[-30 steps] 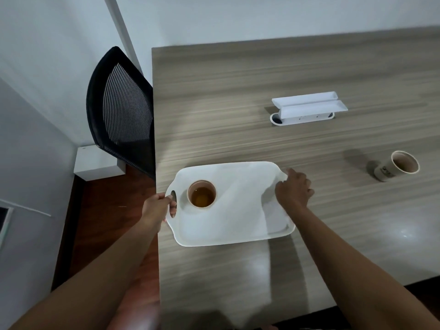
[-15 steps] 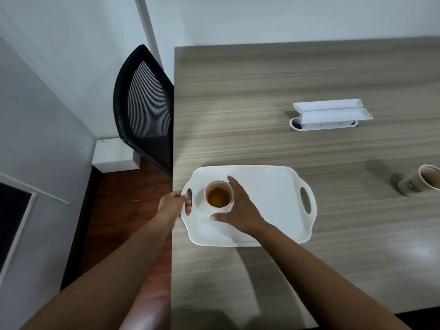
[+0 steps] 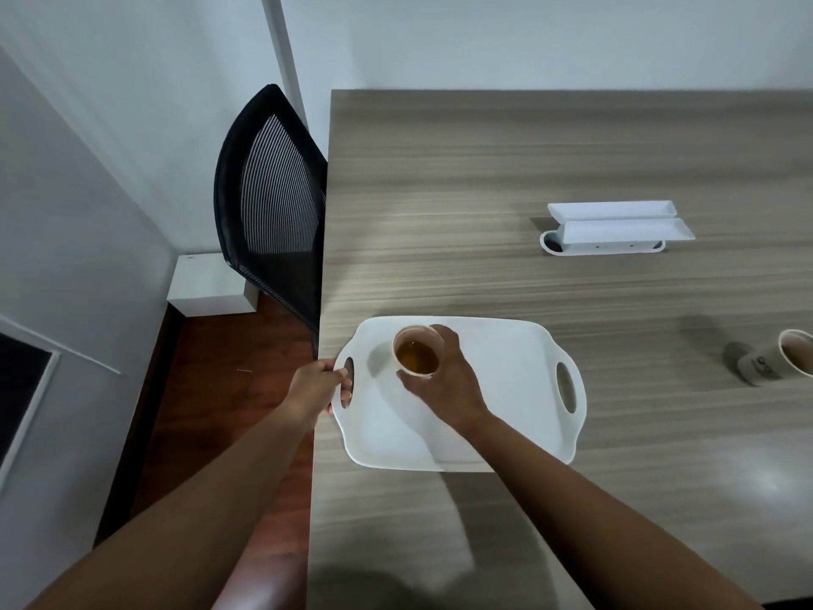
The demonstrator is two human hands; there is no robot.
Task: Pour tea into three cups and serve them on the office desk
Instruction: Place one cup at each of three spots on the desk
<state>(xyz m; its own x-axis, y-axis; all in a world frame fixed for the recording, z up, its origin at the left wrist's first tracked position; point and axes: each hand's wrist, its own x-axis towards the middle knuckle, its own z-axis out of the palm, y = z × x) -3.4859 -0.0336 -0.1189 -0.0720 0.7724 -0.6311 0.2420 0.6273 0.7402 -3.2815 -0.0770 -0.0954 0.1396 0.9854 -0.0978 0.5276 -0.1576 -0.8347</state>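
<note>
A white tray (image 3: 506, 389) with two cut-out handles lies on the wooden desk (image 3: 484, 178) near its left edge. My left hand (image 3: 314, 387) grips the tray's left handle. My right hand (image 3: 444, 380) wraps around a paper cup of tea (image 3: 415, 355) and holds it over the tray's left part; whether it touches the tray I cannot tell. A second paper cup (image 3: 787, 356) stands on the desk at the far right, partly cut off by the frame.
A black mesh office chair (image 3: 268, 222) stands against the desk's left edge. A white cable box (image 3: 616, 228) with raised lids sits mid-desk. A small white box (image 3: 206, 284) rests on the floor by the wall.
My right hand left the tray's right handle, crossed to the cup and closed around it. The left hand kept its grip on the left handle.
</note>
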